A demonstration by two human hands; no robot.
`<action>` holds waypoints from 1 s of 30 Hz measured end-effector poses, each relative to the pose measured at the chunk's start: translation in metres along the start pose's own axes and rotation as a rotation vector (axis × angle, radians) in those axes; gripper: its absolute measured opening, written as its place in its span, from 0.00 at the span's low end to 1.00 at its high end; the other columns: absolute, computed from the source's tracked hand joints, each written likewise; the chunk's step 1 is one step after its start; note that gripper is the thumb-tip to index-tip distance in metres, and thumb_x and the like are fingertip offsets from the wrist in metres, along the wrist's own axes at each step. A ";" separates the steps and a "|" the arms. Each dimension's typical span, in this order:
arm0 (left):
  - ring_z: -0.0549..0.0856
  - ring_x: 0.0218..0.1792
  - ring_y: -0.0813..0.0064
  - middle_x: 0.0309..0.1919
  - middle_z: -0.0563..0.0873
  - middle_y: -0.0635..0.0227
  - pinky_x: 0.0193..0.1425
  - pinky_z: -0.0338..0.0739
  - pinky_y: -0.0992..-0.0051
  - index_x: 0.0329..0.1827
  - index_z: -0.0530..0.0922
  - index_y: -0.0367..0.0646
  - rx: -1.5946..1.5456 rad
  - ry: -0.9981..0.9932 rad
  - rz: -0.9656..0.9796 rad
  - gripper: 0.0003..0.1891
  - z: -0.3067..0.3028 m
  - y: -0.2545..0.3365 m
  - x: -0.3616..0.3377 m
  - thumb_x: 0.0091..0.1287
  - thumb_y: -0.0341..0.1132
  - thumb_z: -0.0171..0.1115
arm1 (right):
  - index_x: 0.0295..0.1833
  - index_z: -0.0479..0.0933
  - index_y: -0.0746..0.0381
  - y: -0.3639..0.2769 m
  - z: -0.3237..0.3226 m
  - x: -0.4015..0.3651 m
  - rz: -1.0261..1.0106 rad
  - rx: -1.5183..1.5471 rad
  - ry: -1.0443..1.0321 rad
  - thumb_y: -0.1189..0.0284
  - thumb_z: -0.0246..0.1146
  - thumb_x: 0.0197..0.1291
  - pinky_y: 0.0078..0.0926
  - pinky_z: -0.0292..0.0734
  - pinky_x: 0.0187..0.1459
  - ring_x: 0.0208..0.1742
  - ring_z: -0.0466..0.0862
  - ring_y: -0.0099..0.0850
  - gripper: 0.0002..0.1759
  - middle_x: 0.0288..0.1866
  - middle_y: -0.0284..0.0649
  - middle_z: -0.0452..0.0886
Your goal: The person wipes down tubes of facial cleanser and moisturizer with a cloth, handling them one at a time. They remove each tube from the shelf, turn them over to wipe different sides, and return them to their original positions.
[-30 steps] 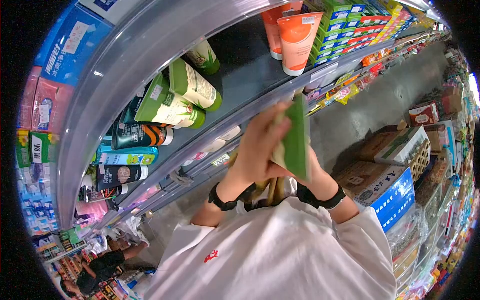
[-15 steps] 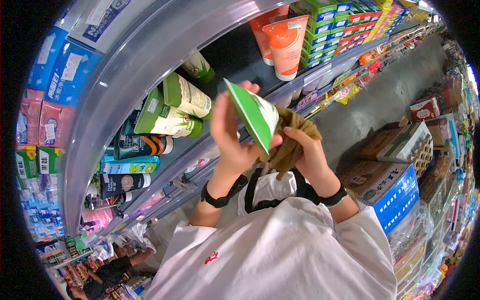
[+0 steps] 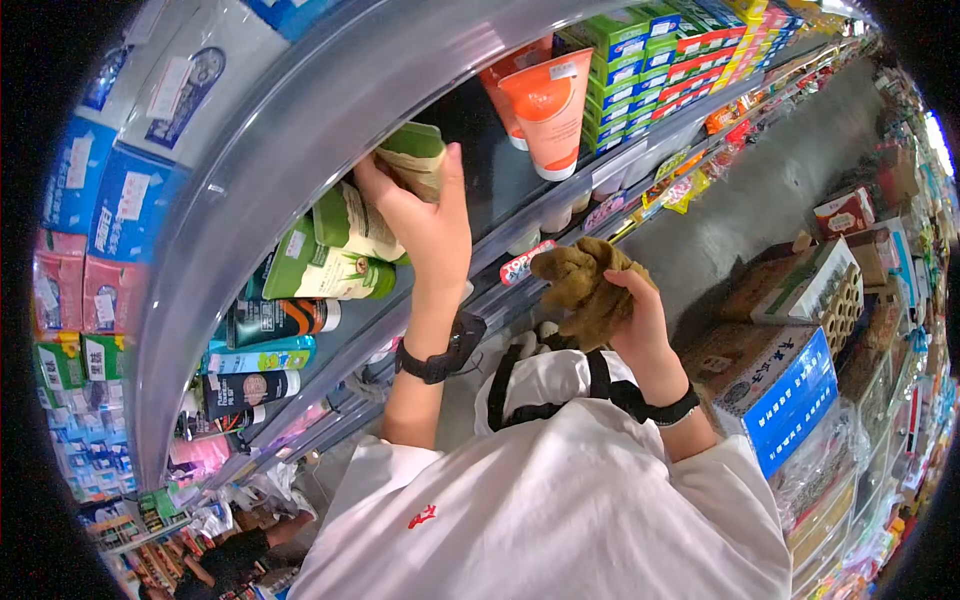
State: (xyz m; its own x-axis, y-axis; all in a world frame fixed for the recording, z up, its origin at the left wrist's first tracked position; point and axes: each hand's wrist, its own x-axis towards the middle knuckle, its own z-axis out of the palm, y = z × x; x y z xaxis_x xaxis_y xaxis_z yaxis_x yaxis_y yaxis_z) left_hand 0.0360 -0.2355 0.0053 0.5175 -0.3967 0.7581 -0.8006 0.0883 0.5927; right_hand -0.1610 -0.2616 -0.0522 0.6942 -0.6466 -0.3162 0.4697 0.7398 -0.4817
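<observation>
The left hand (image 3: 430, 225) reaches over the shelf's (image 3: 482, 145) front edge, grasping a green tube (image 3: 414, 162). Outside that edge, the right hand (image 3: 640, 325) squeezes a brown cloth (image 3: 588, 288).

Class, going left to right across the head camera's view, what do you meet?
Pink boxes → black tube with white cap → left hand → crumpled brown cloth → blue-sided cardboard carton.

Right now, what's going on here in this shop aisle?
A person is at a shelf of toiletries. Their left hand grips a green and cream tube over the shelf, near other green tubes. Their right hand holds a crumpled brown cloth out in front of the shelf. Two orange tubes stand farther along.
</observation>
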 end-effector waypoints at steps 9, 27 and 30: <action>0.54 0.62 0.54 0.60 0.53 0.41 0.65 0.43 0.65 0.60 0.47 0.22 0.191 0.091 -0.068 0.36 0.011 -0.009 0.001 0.58 0.36 0.56 | 0.53 0.65 0.69 -0.002 -0.026 -0.012 -0.018 0.052 0.162 0.75 0.46 0.51 0.36 0.69 0.50 0.50 0.73 0.38 0.21 0.49 0.46 0.72; 0.53 0.62 0.53 0.60 0.52 0.40 0.65 0.42 0.64 0.60 0.44 0.23 0.149 0.164 -0.061 0.32 0.017 -0.009 -0.005 0.59 0.30 0.50 | 0.52 0.65 0.70 0.001 -0.030 -0.013 -0.018 0.073 0.147 0.76 0.45 0.52 0.33 0.68 0.51 0.48 0.74 0.37 0.20 0.48 0.47 0.72; 0.52 0.63 0.52 0.60 0.51 0.39 0.65 0.42 0.64 0.61 0.42 0.23 0.158 0.138 -0.078 0.33 0.017 -0.005 -0.005 0.59 0.29 0.49 | 0.52 0.65 0.70 0.002 -0.030 -0.014 -0.025 0.075 0.164 0.75 0.45 0.52 0.33 0.68 0.51 0.48 0.74 0.37 0.20 0.48 0.46 0.72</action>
State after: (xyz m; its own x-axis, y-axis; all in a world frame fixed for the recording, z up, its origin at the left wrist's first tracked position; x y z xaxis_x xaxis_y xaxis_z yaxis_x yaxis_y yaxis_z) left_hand 0.0321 -0.2493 -0.0057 0.6075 -0.2669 0.7481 -0.7882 -0.0862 0.6093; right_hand -0.1868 -0.2568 -0.0734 0.5864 -0.6822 -0.4367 0.5297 0.7309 -0.4304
